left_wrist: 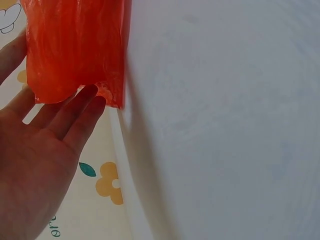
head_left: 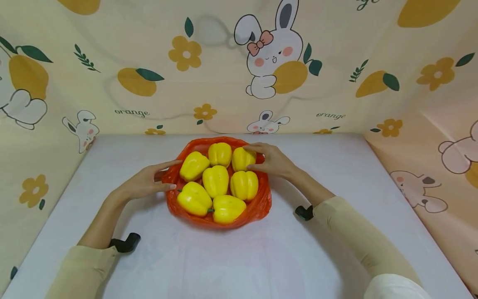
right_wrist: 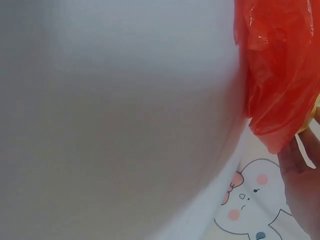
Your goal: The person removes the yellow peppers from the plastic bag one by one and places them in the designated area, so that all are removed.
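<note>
Several yellow bell peppers [head_left: 215, 181] lie in a red plastic bag [head_left: 263, 203] whose mouth is spread wide on the white table. At the bag's left side is my left hand [head_left: 145, 181], thumb and index finger apart at the rim. The left wrist view shows its straight fingers reaching along the outside of the bag [left_wrist: 75, 50]. My right hand [head_left: 276, 161] reaches over the far right rim, fingers and thumb extended on either side of a bell pepper [head_left: 240, 157]. In the right wrist view, the bag's side [right_wrist: 280, 75] partly hides that hand's fingertips.
A white-covered table [head_left: 209, 261] carries the bag near its far edge. Behind and at both sides stand cream cloth walls [head_left: 220, 87] printed with rabbits, oranges and flowers. Black straps [head_left: 127, 243] show on both wrists by the beige sleeves [head_left: 82, 270].
</note>
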`<state>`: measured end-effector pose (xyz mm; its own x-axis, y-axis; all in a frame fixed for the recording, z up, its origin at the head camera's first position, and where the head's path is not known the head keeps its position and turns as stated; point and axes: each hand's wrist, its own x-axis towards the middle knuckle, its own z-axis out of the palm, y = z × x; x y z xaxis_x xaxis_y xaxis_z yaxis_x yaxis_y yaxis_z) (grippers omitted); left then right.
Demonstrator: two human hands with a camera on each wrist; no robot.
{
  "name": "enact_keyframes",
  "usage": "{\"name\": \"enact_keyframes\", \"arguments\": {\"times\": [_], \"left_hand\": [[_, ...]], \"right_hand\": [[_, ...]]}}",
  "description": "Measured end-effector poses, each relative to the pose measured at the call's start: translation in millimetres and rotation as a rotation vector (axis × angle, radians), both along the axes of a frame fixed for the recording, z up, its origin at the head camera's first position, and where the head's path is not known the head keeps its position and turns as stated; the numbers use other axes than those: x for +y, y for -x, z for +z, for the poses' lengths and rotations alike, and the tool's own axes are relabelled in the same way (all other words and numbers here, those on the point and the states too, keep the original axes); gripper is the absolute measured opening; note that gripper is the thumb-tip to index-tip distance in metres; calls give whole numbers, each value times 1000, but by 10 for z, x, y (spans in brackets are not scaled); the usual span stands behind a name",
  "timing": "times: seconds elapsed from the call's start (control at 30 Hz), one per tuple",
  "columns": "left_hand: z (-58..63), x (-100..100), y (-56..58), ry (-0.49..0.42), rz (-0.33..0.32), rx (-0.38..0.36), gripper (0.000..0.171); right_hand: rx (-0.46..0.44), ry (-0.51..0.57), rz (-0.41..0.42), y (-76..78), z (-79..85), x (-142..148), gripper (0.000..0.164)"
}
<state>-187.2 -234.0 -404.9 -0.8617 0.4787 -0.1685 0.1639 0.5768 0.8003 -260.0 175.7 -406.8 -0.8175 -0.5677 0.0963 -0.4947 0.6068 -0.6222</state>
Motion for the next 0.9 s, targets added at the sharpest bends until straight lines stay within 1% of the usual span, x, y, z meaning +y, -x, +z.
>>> {"name": "enact_keyframes", "arguments": {"times": [0.13,0.3,0.47,0.7,0.9], "left_hand": [[5,8,-4,0,7,5,70],[1,14,-15,-6,4,11,70],[4,24,-13,6,7,8,70],[-8,28,-15,7,11,0,71],[2,21,14,7,-6,33,71]], "right_hand": [[-27,4,27,32,-10,-48,64],[-66,-17,17,70,-38,-86,70],[-111,-24,15,84,-20,-121,78],[-84,-36,37,94,-3,-118,75],[-85,-23,26,69,73,-77,81]]}}
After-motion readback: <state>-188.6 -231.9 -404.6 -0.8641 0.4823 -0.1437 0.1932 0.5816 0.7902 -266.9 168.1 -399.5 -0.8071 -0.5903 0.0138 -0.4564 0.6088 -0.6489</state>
